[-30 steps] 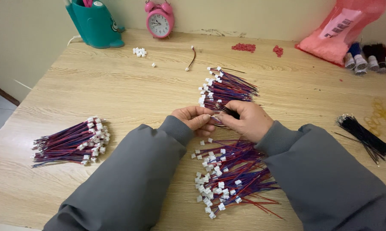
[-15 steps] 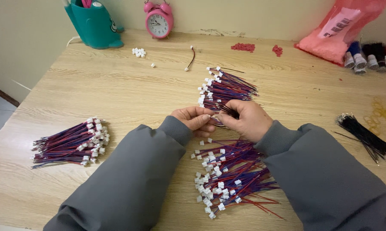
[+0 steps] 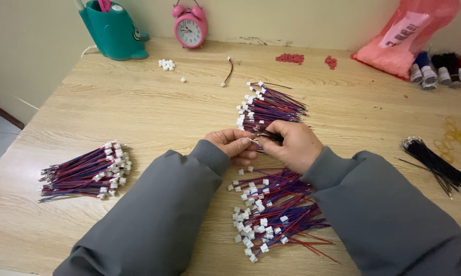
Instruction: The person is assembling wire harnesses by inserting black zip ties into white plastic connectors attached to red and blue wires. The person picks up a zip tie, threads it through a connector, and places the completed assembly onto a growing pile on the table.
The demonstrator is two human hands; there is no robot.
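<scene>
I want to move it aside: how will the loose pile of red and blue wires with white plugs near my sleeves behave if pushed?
The loose pile of thin red and blue wires would probably spread rather than slide together, since nothing binds it. Strands look light and floppy; plugs may snag.

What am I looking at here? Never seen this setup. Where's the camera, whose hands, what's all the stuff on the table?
There is no machine here, just a person working with bare hands. The single view comes from a camera worn on the person's head, looking down, so both grey sleeves enter from the bottom.

The left hand and the right hand meet at the middle of the wooden table and pinch a thin wire lead between them; the detail at the fingertips is too small to read.

Three bundles of red and blue wires with white connectors lie around: the far bundle just behind the hands, the near bundle in front of them, and the left bundle.

Along the back are a teal holder, a pink alarm clock, loose white connectors, small red pieces and a pink bag. Black wires lie at the right.
</scene>
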